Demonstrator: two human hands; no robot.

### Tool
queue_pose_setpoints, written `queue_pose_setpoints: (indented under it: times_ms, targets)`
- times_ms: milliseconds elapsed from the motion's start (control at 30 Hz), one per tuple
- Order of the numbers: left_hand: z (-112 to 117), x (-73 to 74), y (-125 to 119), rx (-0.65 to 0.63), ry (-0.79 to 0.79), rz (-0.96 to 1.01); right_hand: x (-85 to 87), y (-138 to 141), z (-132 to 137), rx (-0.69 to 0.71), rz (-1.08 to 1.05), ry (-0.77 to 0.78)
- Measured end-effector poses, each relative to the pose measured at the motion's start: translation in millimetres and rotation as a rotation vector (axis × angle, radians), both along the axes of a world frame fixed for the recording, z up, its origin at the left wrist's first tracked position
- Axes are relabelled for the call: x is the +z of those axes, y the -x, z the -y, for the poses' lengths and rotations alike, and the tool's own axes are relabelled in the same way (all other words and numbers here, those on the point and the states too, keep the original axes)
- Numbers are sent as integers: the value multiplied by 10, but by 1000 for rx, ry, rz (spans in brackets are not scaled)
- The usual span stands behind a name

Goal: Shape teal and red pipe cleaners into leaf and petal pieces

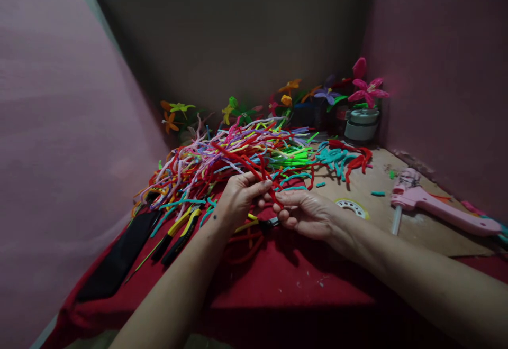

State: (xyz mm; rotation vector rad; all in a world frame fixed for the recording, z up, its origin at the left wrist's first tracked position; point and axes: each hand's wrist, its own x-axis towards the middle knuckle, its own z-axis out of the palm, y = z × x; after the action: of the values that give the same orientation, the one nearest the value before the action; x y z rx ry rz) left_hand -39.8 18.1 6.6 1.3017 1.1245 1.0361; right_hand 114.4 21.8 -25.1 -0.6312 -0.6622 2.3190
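My left hand (244,193) pinches red pipe cleaners (265,172) between thumb and fingers in the middle of the view. Close beside it, my right hand (304,211) grips the lower part of the same red pipe cleaners, fingertips pressed together. Their upper ends fan out above my hands; how many strands there are I cannot tell. Just behind lies a big heap of many-coloured pipe cleaners (206,164). Pliers with yellow and black handles (182,235) rest left of my left forearm. A small dark tool with a metal part (273,222) shows partly beneath my hands.
A pink glue gun (440,206) lies on a brown board (381,180) at right, near a roll of tape (351,209). Short teal pieces (337,161) are behind it. Pipe-cleaner flowers (369,91) stand along the back. A black flat object (121,259) is at left on the red cloth (293,280).
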Motion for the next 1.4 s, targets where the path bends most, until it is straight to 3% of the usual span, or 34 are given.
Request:
queue_pose_setpoints:
  times_ms: [167, 300, 433, 600, 733, 867, 1100, 1233, 1400]
  targets:
    - [-9, -25, 32, -45, -108, 14, 11, -1, 25, 29, -31, -8]
    - [2, -3, 37, -50, -121, 35, -4, 13, 38, -55, -10, -13]
    - [27, 30, 10, 5, -69, 40, -4, 41, 54, -132, 26, -92]
    - [39, 66, -36, 78, 74, 160, 28, 59, 72, -113, 87, -156]
    - [27, 101, -32, 131, 91, 231, 18, 64, 72, -129, 181, -190]
    - [35, 118, -5, 170, 52, 165, 13, 49, 66, -125, 206, -273]
    - [76, 62, -32, 60, -33, 55, 5, 27, 34, -171, 218, -457]
    - [73, 37, -50, -6, -58, -20, -10, 44, 23, -169, 249, -430]
    - [78, 68, -55, 26, -48, -34, 15, 51, 15, -269, 243, -392]
